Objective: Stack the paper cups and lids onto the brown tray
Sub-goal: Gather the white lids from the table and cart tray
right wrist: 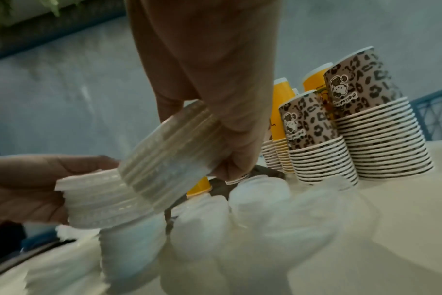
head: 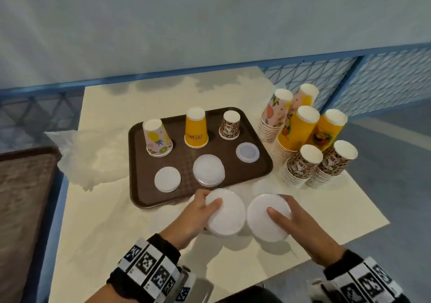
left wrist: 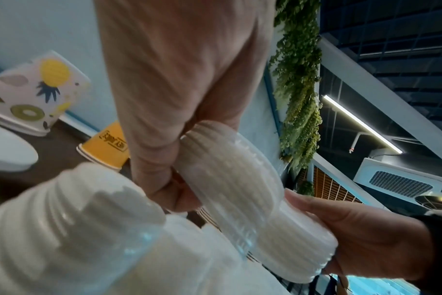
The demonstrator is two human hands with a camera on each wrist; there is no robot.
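The brown tray (head: 233, 181) holds three upside-down cups: a pink pineapple cup (head: 157, 139), a yellow cup (head: 196, 128) and a leopard cup (head: 229, 126). In front of them lie three piles of white lids (head: 167, 179), (head: 208, 170), (head: 247, 152). Just short of the tray's near edge, my left hand (head: 210, 200) grips a stack of white lids (head: 225, 214). My right hand (head: 283, 207) grips a second lid stack (head: 265, 218) in clear wrap. The two stacks (right wrist: 101, 199), (right wrist: 172, 153) meet at an angle, held above the table.
Several tall stacks of nested cups (head: 303, 139) crowd the table's right side. A crumpled clear bag (head: 93, 155) lies left of the tray, and another tray (head: 23, 197) sits further left. Wrapped sleeves of lids (right wrist: 240, 229) lie on the table under my hands.
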